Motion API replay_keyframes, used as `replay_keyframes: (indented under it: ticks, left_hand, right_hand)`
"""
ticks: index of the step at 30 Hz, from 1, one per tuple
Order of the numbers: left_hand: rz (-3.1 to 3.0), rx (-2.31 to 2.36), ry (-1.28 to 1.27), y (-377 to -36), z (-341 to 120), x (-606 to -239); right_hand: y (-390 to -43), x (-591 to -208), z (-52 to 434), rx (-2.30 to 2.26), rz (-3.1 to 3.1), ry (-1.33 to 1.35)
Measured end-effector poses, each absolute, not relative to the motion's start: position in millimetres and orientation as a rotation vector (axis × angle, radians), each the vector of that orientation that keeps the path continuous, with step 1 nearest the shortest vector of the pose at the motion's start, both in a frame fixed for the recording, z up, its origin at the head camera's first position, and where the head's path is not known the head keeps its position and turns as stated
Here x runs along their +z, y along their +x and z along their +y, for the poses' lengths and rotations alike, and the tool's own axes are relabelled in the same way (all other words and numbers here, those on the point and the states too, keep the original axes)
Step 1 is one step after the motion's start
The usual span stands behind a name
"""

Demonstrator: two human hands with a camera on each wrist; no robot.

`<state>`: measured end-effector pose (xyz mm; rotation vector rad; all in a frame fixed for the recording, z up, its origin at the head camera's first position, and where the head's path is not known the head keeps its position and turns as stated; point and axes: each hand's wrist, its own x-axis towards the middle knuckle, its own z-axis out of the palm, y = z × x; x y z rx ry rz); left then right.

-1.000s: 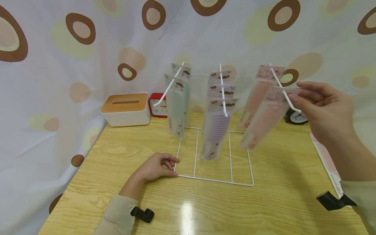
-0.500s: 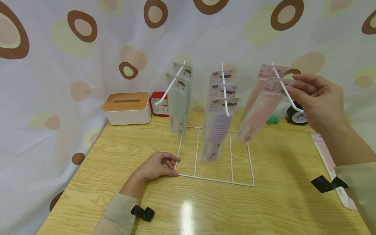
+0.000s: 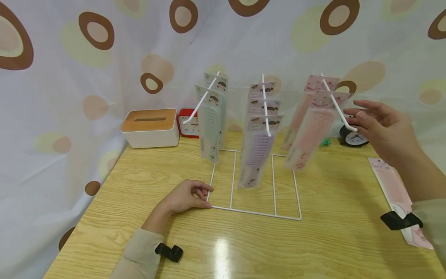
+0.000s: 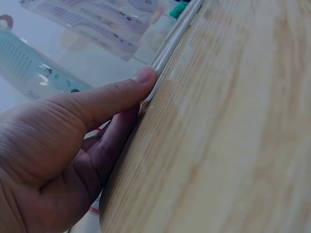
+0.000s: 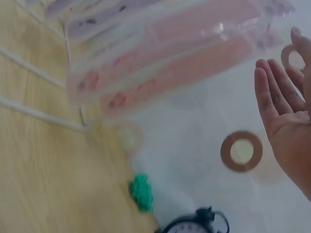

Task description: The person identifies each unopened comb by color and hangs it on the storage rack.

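My left hand [image 3: 186, 197] grips the front left corner of a white wire display rack's base [image 3: 254, 212]; in the left wrist view the thumb presses on the wire. Off to the right, my right hand [image 3: 390, 131] is beside the tip of the right hook [image 3: 338, 106], fingers relaxed and holding nothing. On that hook hang two pink combs [image 3: 315, 128] in clear packets, the front one tilted. Several purple combs [image 3: 259, 151] hang on the middle hook. Green combs [image 3: 210, 124] hang on the left hook.
Another packaged pink comb [image 3: 391, 184] lies on the table at the right, partly under my forearm. Behind the rack stand a tissue box [image 3: 150, 133], a red clock [image 3: 188, 130] and a black alarm clock [image 3: 353, 138]. A small green object [image 5: 141, 192] lies near the curtain.
My right hand slid the front pink comb farther back along the right hook, then let go and drew away to the right. The left hand stayed at the base corner.
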<state>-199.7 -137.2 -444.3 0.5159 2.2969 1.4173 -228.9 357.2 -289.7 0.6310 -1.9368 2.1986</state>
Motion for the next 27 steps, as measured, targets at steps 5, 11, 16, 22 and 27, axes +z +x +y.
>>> replay_keyframes:
  ticks: [5,11,16,22,27]
  left_hand:
    - [2.301,1.413,0.514,-199.5,-137.4,-443.8]
    - [2.304,1.414,0.523,-199.7,-137.2,-444.6]
    - [2.299,1.422,0.516,-199.5,-137.3,-445.1]
    - [2.302,1.418,0.514,-199.5,-137.1,-443.4]
    - [2.301,1.418,0.52,-199.3,-137.5,-443.6]
  right_hand:
    - [-228.8,-316.7,385.6,1.981,-2.224,0.502]
    - [-227.2,-351.9,415.4,1.759,-2.452,0.385]
    - [-223.8,-374.3,438.8,1.422,-2.658,0.239]
    - [-221.0,-406.9,472.0,1.304,-2.665,0.293]
    - [-216.6,-429.3,497.2,1.267,-2.66,0.325]
